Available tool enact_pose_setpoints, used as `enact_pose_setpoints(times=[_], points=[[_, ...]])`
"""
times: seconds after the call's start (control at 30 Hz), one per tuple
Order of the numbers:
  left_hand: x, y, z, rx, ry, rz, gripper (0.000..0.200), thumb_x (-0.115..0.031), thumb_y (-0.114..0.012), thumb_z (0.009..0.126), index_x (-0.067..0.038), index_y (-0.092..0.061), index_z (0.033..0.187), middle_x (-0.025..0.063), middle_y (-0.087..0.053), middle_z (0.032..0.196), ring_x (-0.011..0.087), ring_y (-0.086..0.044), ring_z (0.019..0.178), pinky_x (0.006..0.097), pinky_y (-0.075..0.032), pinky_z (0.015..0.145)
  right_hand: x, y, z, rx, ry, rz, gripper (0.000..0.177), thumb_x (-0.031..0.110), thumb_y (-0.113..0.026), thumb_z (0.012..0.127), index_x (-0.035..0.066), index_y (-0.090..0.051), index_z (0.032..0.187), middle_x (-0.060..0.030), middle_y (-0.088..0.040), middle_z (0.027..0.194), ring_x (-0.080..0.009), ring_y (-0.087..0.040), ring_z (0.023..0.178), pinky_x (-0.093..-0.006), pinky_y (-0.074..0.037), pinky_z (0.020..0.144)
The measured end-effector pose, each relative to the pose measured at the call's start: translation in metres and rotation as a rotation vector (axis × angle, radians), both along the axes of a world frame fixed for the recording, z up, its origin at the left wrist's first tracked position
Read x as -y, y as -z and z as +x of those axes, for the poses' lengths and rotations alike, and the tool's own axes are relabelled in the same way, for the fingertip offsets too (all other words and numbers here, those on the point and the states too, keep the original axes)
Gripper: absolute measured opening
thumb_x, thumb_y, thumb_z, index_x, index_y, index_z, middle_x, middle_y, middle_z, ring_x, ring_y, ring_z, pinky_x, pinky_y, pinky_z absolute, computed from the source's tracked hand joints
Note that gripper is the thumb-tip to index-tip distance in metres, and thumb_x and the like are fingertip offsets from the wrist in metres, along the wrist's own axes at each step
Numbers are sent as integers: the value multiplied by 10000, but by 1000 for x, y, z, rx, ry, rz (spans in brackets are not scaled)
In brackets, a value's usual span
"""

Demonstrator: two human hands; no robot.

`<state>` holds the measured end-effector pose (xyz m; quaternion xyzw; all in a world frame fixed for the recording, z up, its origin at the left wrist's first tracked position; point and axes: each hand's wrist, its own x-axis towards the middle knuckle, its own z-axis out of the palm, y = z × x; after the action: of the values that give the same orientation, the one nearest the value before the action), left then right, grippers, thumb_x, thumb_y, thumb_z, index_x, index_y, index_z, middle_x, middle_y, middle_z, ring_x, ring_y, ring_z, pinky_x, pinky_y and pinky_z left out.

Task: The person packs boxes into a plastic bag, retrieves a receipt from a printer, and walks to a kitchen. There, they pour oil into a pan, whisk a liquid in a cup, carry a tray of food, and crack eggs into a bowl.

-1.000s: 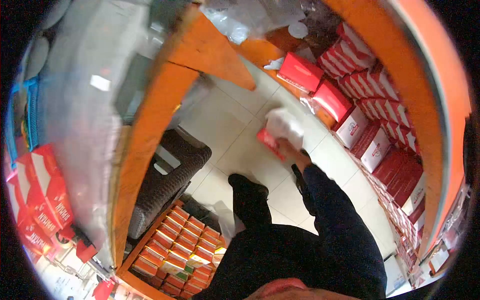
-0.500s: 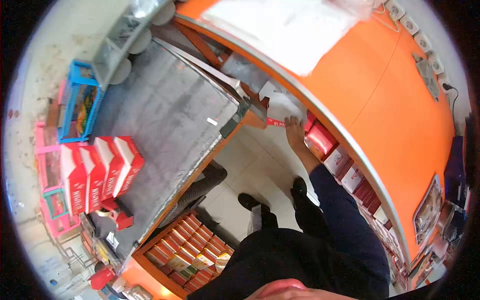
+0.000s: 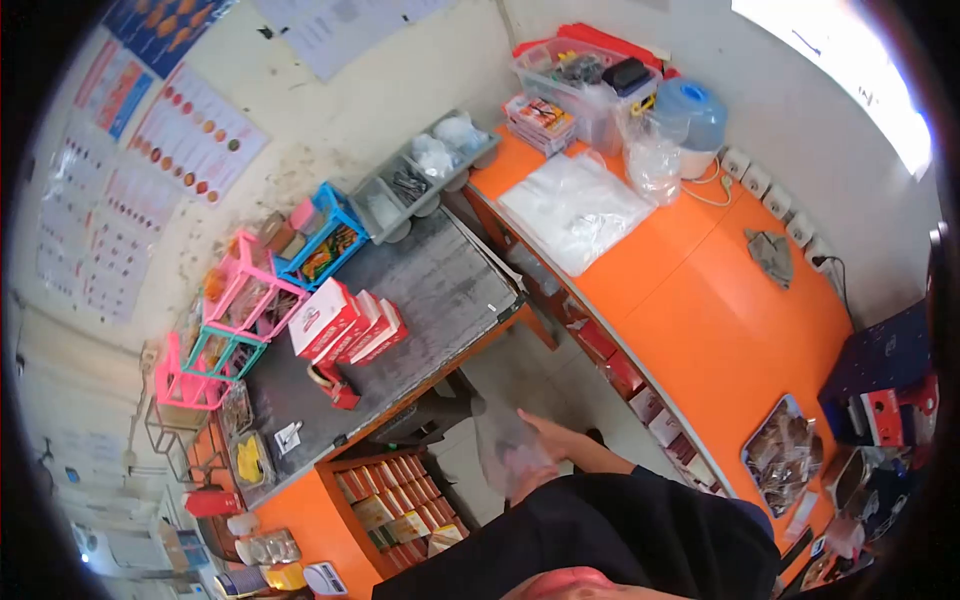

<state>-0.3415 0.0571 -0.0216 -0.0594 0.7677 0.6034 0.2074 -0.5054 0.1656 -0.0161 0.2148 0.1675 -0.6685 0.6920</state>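
Note:
A thin, clear plastic bag [image 3: 497, 436] hangs in front of my body, above the floor gap between the two tables. My right hand [image 3: 548, 436] is at the bag's right edge, fingers bent against the film. Lower down and closer to my body, my left hand [image 3: 532, 478] grips the bag, its fingers partly covered by the plastic. The bag looks limp, and I cannot make out anything inside it.
Red-and-white cartons [image 3: 345, 322] and a tape dispenser [image 3: 335, 386] stand on the dark table [image 3: 420, 290]. White plastic sheets [image 3: 575, 210] lie on the orange table [image 3: 690, 300] at right. An orange cabinet [image 3: 335, 530] holds rows of small boxes [image 3: 400, 500].
My right hand has come back from beneath the orange table to in front of my body. The clear bag is now between both hands. My view has tilted up.

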Motion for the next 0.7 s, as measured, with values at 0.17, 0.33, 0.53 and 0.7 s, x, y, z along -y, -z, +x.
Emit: enact_pose_setpoints(times=[0.17,0.33,0.53,0.7], points=[[-54,-28,-2,-202,447,-341,479,-180,-627,831,-46,-468,1263,115,-407,1349,252,-471,1177,383,-379,980,7,-54,-67,-801,316,240,311,254,-606,866,21,-591,1073,-123,-644,955,-211,-624,795,-362,-512,725],[8,-285,-48,-802,-44,-359,459,-254,-712,736,-77,-581,1138,125,-367,1379,312,-339,1284,420,-239,1069,-29,-290,-82,-1942,-229,208,378,352,-582,876,-20,-621,934,-160,-623,734,-242,-591,644,-361,-459,600],[76,-316,-109,-819,47,-269,971,-501,-697,710,-40,-216,1415,145,-470,1299,284,-349,1296,411,-241,1083,-60,-401,-58,-2344,-1047,-209,509,433,-522,882,-69,-604,842,-253,-591,730,-392,-585,689,-433,-436,628],[75,-273,-103,221,366,722,828,-599,-585,775,36,-404,1276,180,-603,1064,256,-609,999,375,-479,881,-87,-438,-75,-2459,-1098,-57,478,397,-523,886,-60,-612,780,-230,-587,703,-372,-570,650,-437,-422,605]])
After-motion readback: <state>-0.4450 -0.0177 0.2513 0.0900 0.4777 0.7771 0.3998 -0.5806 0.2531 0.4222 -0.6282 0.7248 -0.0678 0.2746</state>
